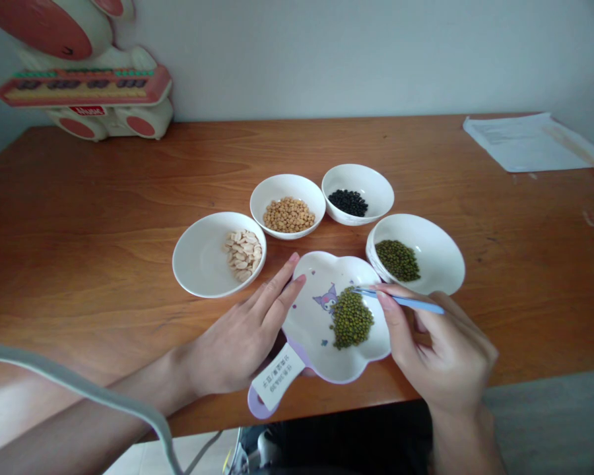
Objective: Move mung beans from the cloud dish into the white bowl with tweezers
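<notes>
A flower-shaped white dish point(311, 343) with a lilac rim and a labelled handle sits at the table's front edge, a cartoon figure printed inside it. Green mung beans point(352, 320) are heaped on its right half. My left hand point(242, 336) grips the dish at its left rim, two fingers stretched along the edge and part of the hand hidden underneath. Between the thumb and fingers of my right hand point(435, 343) are blue tweezers point(410, 303), their tips at the heap's upper edge. Whether the tips pinch a bean is too small to tell.
Around the dish stand white bowls: one with pale flat seeds point(243, 254), one with soybeans point(289, 215), one with black beans point(348, 202), one with mung beans point(398, 259). A toy with a keyboard point(89, 89) and papers point(529, 142) lie farther back. A grey cable point(89, 389) crosses lower left.
</notes>
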